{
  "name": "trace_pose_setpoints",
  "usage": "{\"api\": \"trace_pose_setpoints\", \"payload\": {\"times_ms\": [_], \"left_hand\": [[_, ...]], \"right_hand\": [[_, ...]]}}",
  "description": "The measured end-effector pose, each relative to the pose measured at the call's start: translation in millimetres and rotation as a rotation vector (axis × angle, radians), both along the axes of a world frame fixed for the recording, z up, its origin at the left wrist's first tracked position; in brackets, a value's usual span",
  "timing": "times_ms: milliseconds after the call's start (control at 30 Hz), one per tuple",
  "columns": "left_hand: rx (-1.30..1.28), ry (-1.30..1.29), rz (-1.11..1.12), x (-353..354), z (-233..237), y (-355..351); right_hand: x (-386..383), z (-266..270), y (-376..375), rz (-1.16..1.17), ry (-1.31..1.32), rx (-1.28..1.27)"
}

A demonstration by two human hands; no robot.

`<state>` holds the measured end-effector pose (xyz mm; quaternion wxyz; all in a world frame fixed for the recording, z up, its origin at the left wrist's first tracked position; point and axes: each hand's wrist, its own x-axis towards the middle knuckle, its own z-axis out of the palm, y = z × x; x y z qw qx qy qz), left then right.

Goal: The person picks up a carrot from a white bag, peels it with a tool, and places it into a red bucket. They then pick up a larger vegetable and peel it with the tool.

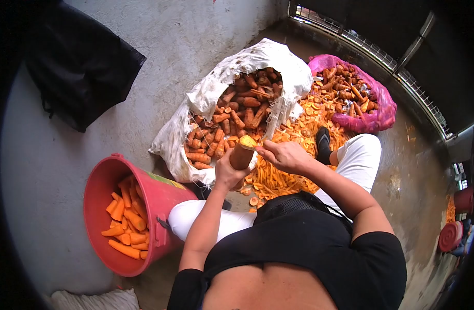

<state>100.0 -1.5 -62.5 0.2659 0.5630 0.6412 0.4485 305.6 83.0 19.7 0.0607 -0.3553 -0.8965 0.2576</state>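
My left hand (228, 173) is wrapped round a thick carrot (241, 156), held upright, with its pale yellow cut end on top. Close against that cut end, my right hand (286, 156) is closed, its fingers pinched together. Whatever it grips is too small and hidden to name. Beyond my hands lies a torn white sack (211, 98) full of unpeeled carrots (253, 101). Orange peelings (278, 178) and cut carrot ends are heaped on the floor between my legs.
At my left a red bucket (167, 199) tilts on its side, holding peeled carrots (127, 217). A pink bag (384, 103) of carrot scraps stands at the far right. A black bag (82, 67) hangs on the grey wall. Metal mesh (368, 44) borders the wet floor.
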Motion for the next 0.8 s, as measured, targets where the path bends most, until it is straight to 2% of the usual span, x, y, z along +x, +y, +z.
{"api": "trace_pose_setpoints", "payload": {"times_ms": [67,100,167,233,267,367,400,500,533,633,667,800], "left_hand": [[0.008,-0.016,0.029,4.0,-0.5,-0.8],[0.012,-0.025,0.044,7.0,-0.7,-0.6],[0.143,0.06,0.057,13.9,2.1,-3.5],[0.307,0.172,0.076,16.3,8.2,-4.1],[0.285,0.06,0.086,15.2,2.9,-0.4],[0.148,-0.226,0.055,12.6,-4.9,1.4],[0.145,-0.168,0.041,9.8,-5.9,4.1],[0.118,-0.08,0.009,5.3,-7.1,7.1],[0.105,-0.069,0.003,5.2,-6.5,7.4],[0.133,-0.127,-0.033,3.0,-9.9,8.0],[0.101,-0.152,-0.066,0.8,-14.5,7.2],[-0.006,-0.264,-0.191,-2.3,-15.6,6.2]], "right_hand": [[2.4,-1.2,0.4,-0.002,0.006,0.001],[5.1,-5.6,7.1,-0.077,-0.03,-0.024],[17.7,-26.3,28.8,-0.228,-0.1,-0.076],[39.3,-44.4,42.8,-0.27,-0.123,-0.08],[45.8,-50.7,44.7,-0.329,-0.086,-0.166],[50.8,-46.9,41.1,-0.38,0.064,-0.168],[46.7,-43.0,35.8,-0.385,0.214,-0.125],[37.2,-27.0,27.1,-0.246,0.299,-0.16],[33.2,-27.1,24.3,-0.144,0.332,-0.071],[20.9,-6.6,15.2,-0.028,0.238,-0.137],[17.7,-9.9,15.9,-0.105,0.307,-0.27],[3.7,-2.6,21.1,-0.055,0.411,-0.236]]}}
